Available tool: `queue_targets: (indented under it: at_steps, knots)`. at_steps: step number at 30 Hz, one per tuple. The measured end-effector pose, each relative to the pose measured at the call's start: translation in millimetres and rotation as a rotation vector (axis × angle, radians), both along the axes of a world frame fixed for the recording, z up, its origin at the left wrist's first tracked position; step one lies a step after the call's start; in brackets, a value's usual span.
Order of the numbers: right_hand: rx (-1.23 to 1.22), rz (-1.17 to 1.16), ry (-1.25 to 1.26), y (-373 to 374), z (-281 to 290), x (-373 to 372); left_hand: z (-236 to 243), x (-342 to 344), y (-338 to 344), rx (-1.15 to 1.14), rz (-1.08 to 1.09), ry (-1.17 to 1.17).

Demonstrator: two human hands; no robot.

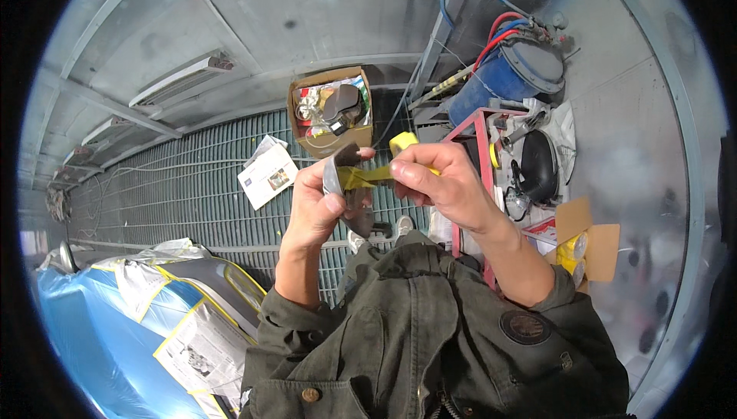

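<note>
My left hand [316,198] is closed on a curved grey part [335,175], held up in front of my body. A strip of yellow masking tape [376,176] lies partly on the part's face and runs across to my right hand. My right hand [441,181] pinches that strip between thumb and fingers. The yellow tape roll [402,142] shows just above and behind the right fingers, and they hide some of it. What exactly the grey part is, I cannot tell.
An open cardboard box [330,139] with assorted items stands on the grated floor [192,162], near printed sheets [268,177]. At right are a red-framed cart [485,189], a blue drum [491,81] with hoses and a box of tape rolls [572,249]. Blue plastic film [92,334] covers something lower left.
</note>
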State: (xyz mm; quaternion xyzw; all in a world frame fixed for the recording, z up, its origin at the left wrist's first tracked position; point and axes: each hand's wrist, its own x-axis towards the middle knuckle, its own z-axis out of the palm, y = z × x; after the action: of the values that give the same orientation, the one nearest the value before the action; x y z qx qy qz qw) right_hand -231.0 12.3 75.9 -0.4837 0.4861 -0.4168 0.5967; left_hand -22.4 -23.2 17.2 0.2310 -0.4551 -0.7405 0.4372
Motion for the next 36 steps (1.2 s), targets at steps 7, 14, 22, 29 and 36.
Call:
queue_targets:
  at_steps: [7, 14, 22, 29, 36]
  knots:
    - [0.194, 0.092, -0.442, 4, -11, 5, 24, 17, -16, -0.160, -0.056, -0.223]
    - [-0.001, 0.130, -0.615, -1, -45, 4, 108, 0, -14, -0.858, 0.006, -0.942]
    - [0.031, 0.058, -0.861, -2, -63, 6, 127, -32, -13, -0.837, 0.042, -1.147]
    - [-0.214, -0.142, -0.597, 0, -49, -10, 104, -24, -16, -0.483, 0.062, -0.840]
    - [-0.477, -0.157, -0.173, -10, -16, -35, 68, -10, -27, -0.084, -0.126, -0.564]
